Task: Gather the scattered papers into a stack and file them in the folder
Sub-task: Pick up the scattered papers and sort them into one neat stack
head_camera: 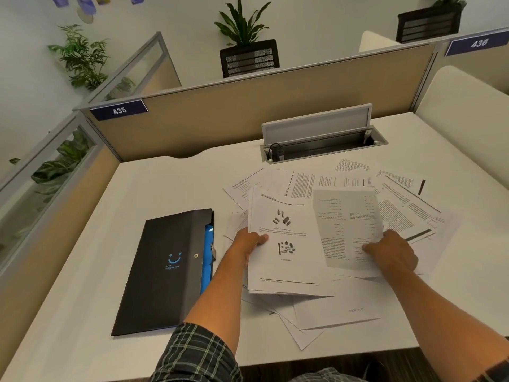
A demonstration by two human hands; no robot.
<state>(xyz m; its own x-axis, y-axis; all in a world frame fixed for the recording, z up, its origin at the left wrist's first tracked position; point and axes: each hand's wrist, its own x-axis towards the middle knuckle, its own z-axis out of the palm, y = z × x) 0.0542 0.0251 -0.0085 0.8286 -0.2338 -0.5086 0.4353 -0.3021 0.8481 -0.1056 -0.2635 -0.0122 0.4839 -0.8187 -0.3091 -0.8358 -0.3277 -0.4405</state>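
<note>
My left hand [249,241] grips the left edge of a small stack of papers [286,244], thumb on the top sheet, which shows small pictures of parts. My right hand [391,250] pinches a single printed sheet [347,216] and holds it lifted, tilted up beside the stack. More loose papers [399,197] lie fanned over the white desk behind and to the right, and others [336,312] lie under the stack near the front edge. The black folder [162,268] lies closed to the left of my left arm, with blue pockets showing at its right edge.
A cable box [322,144] with its lid raised is set into the desk behind the papers. Tan partition walls [220,119] close the desk at the back and left. The desk's front edge [358,354] runs just below the lowest sheets.
</note>
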